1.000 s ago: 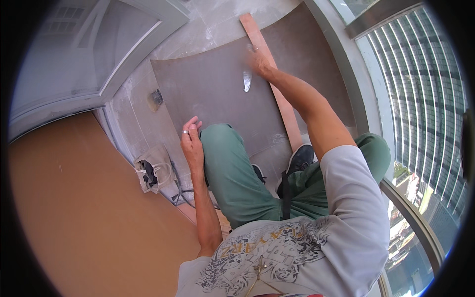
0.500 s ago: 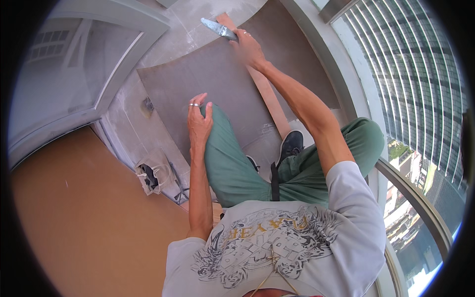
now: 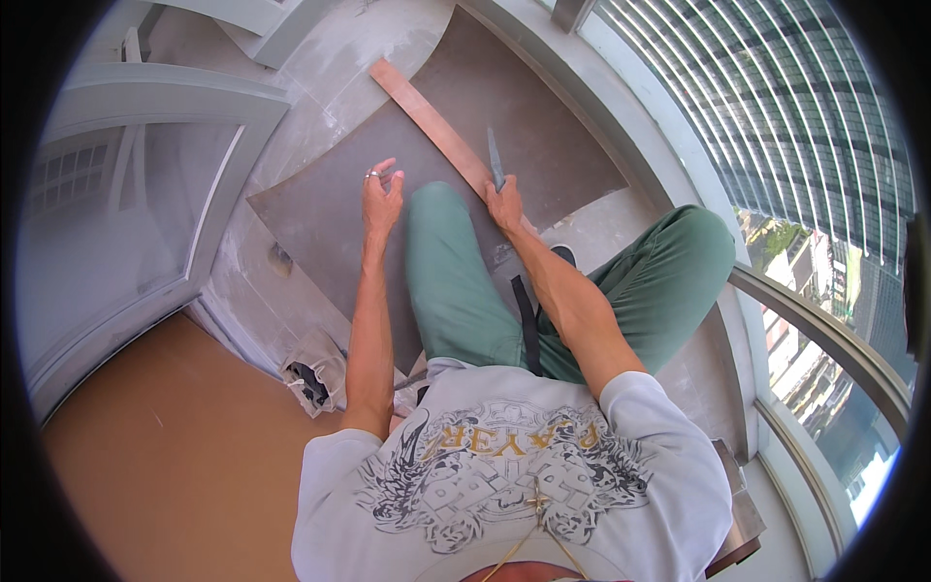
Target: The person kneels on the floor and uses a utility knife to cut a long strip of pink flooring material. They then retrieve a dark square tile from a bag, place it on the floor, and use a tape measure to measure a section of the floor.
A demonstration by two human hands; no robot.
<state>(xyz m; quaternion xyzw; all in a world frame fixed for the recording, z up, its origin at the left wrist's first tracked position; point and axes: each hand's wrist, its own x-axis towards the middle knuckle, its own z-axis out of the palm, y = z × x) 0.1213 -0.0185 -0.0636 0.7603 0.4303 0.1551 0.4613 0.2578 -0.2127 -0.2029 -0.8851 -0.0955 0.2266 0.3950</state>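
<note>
My right hand (image 3: 503, 200) is shut on a narrow grey blade tool (image 3: 494, 155), pointed away from me, near a pale pinkish wooden strip (image 3: 427, 121). The strip lies diagonally across a thin dark grey-brown sheet (image 3: 543, 116) on the floor. My left hand (image 3: 382, 195), with rings, hovers beside my raised green-trousered left knee (image 3: 436, 218), fingers loosely bent and apart, holding nothing I can see. Part of the sheet beneath is hidden by my legs.
A pale cloth bag (image 3: 320, 373) sits at left beside a large brown board (image 3: 145, 456). A grey-framed glass door (image 3: 116, 204) stands at left. A curved window ledge, metal rail (image 3: 815, 320) and glazing run along the right. Tiled, dusty floor (image 3: 310, 87) shows behind the sheet.
My right hand has come down toward me, the blade now pointing forward rather than left. My left hand has risen a little. The camera view has shifted, showing more of the doorway.
</note>
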